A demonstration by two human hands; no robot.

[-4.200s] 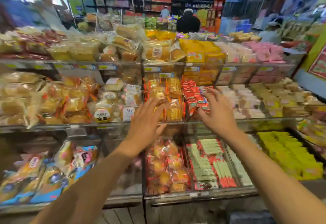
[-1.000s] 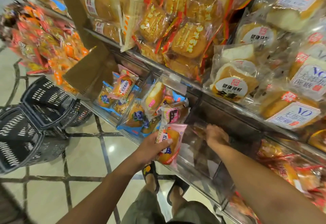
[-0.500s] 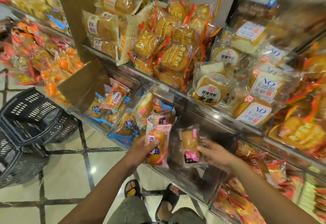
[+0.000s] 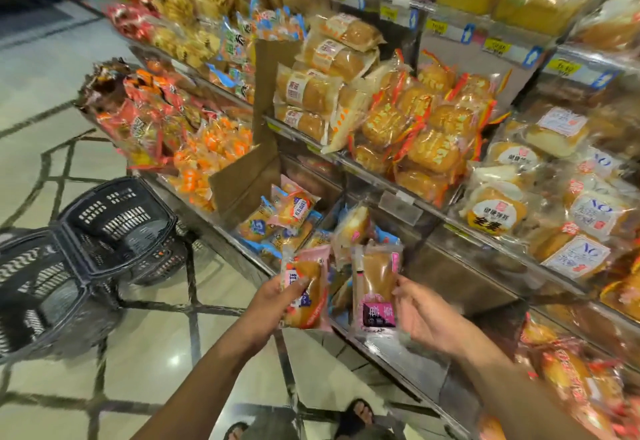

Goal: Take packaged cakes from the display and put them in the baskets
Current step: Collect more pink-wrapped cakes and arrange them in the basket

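Observation:
My left hand (image 4: 277, 296) grips a pink-wrapped cake (image 4: 308, 296) in front of the lowest shelf. Beside it my right hand (image 4: 420, 311) pinches a second pink-wrapped cake (image 4: 375, 282) by its right edge and holds it upright. Both packs hang just off the shelf's front rim. Two black plastic baskets stand on the floor to my left: one (image 4: 117, 218) nearer the display, the other (image 4: 41, 287) further left. More pink and blue packaged cakes (image 4: 284, 214) lie in the bottom bin behind my hands.
The tiered display (image 4: 485, 242) runs from upper left to lower right, stacked with bagged buns and cakes. A brown cardboard divider (image 4: 249, 176) stands in the bottom bin. Tiled floor (image 4: 145, 353) lies between me and the baskets. My sandalled feet (image 4: 356, 412) show below.
My right hand drew a second pink cake out of the bottom bin and brought it up beside the one in my left hand. The view swung left, showing more of the baskets.

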